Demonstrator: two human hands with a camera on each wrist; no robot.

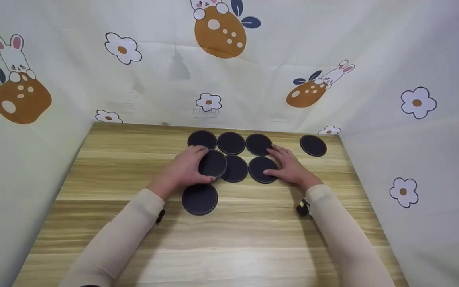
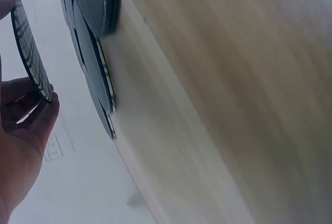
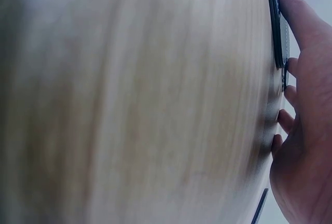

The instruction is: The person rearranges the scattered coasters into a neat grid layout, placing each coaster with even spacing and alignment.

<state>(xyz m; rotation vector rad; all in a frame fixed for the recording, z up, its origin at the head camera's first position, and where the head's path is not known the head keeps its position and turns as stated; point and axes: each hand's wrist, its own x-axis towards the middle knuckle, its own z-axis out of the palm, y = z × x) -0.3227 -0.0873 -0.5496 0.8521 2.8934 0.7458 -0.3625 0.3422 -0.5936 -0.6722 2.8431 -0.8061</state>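
My left hand (image 1: pixel 185 165) pinches a round black coaster (image 1: pixel 212 164) between thumb and fingers. In the left wrist view this coaster (image 2: pixel 30 47) hangs tilted above the table, its underside patterned. It overlaps the view of a middle-row coaster (image 1: pixel 235 169). My right hand (image 1: pixel 291 165) lies over the right end of the group, thumb on the front-right coaster (image 1: pixel 263 170), other fingers spread beside the back-right coaster (image 1: pixel 258 144). Thumb and fingers of this hand (image 3: pixel 311 105) also show in the right wrist view, the thumb against a coaster edge.
Two more coasters, back left (image 1: pixel 202 139) and back middle (image 1: pixel 231 143), complete the rear row. One coaster (image 1: pixel 200 199) lies nearer the front, another (image 1: pixel 313 145) at the far right. A patterned cloth (image 1: pixel 253 91) surrounds the wooden table (image 1: pixel 245 239) on three sides.
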